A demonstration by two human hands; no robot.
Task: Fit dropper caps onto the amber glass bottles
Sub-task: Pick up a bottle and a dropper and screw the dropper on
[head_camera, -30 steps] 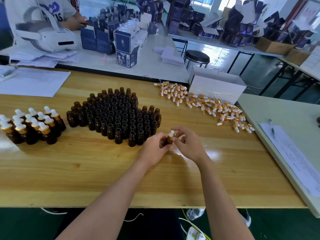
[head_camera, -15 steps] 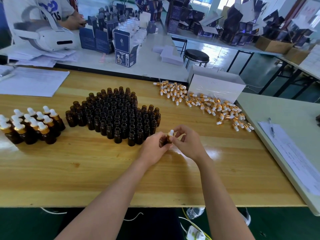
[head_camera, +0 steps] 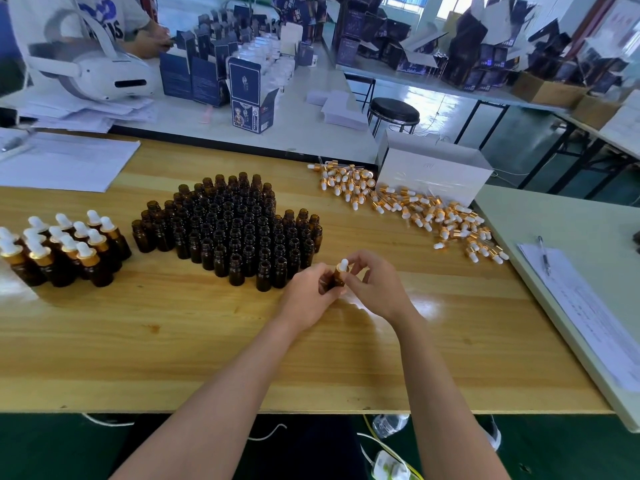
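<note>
Head view, the only one.

- Wooden surface (head_camera: 173, 341) runs left to right. Two bare forearms reach in from the near edge and meet a little right of centre.
- Left grip (head_camera: 306, 296): fingers curled round the body of one amber bottle (head_camera: 336, 282), which is upright. Whether its base touches the wood is hidden by the fingers.
- Right grip (head_camera: 377, 289): thumb and fingertips pinch the dropper cap (head_camera: 344, 264) at that bottle's neck. The white bulb pokes up between the fingers. The cap looks seated, but the joint is covered, so this is not certain.
- Uncapped bottles (head_camera: 235, 230): a dense upright cluster left of and beyond the hands. Its nearest members stand just beside the left grip.
- Capped bottles (head_camera: 65, 247): a smaller group at the left edge, well apart from the hands, with gold collars and white bulbs.
- Loose dropper caps (head_camera: 415, 209): strewn on their sides in a band from far centre toward the right edge.
- White box (head_camera: 433, 174) stands just behind the loose caps at the far edge.
- Paper sheets (head_camera: 65, 161) lie at the far left corner.
- On the adjoining pale surface (head_camera: 571, 216) at right, a pen (head_camera: 543, 254) lies on a printed sheet (head_camera: 588, 313).
- Farther back are a white headset (head_camera: 97, 74) and blue cartons (head_camera: 246, 95), with another person's hand (head_camera: 149, 39) at far left.
- A black stool (head_camera: 393, 112) stands on the floor beyond.
</note>
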